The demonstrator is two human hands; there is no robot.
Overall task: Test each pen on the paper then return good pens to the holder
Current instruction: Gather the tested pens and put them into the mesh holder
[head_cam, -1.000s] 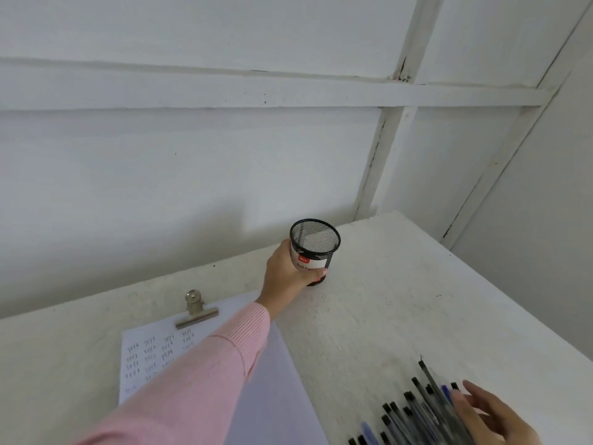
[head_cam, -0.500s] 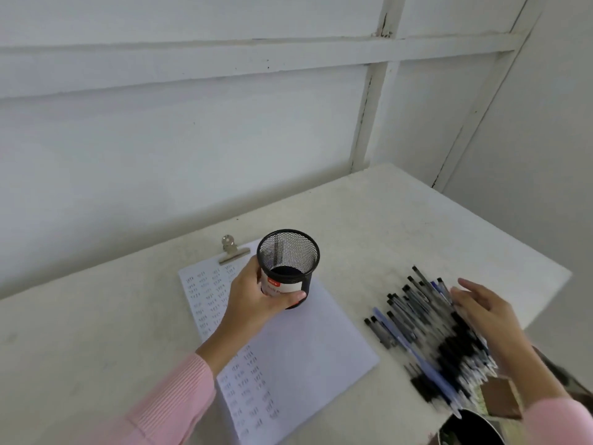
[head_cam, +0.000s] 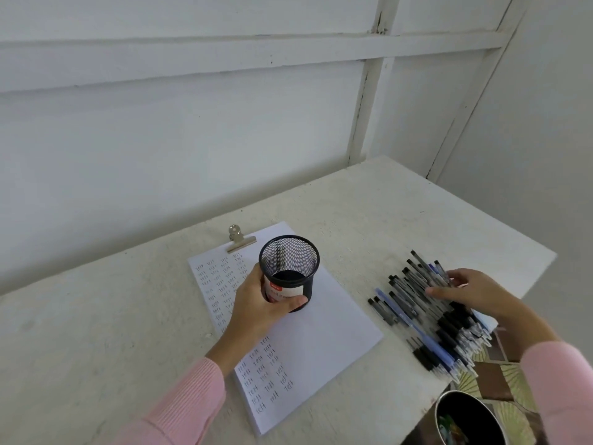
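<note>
On the white bench [head_cam: 96,316], centre frame, the left grip [head_cam: 256,303] clasps the empty-looking holder [head_cam: 288,268] over the marked paper [head_cam: 337,342]; the right grip [head_cam: 475,293] rests slack on the pens [head_cam: 404,300], none apparently returned yet.

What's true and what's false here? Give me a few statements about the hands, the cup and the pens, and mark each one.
1. The left hand grips the black mesh holder. True.
2. The mesh holder is stuffed with pens. False: no pens stick out of it.
3. The pens lie in a pile on the table, to the right of the paper. True.
4. The right hand writes on the paper with a pen. False: it is at the pen pile, away from the sheet.
5. The paper is blank. False: rows of small handwritten marks run down its left part.
</note>
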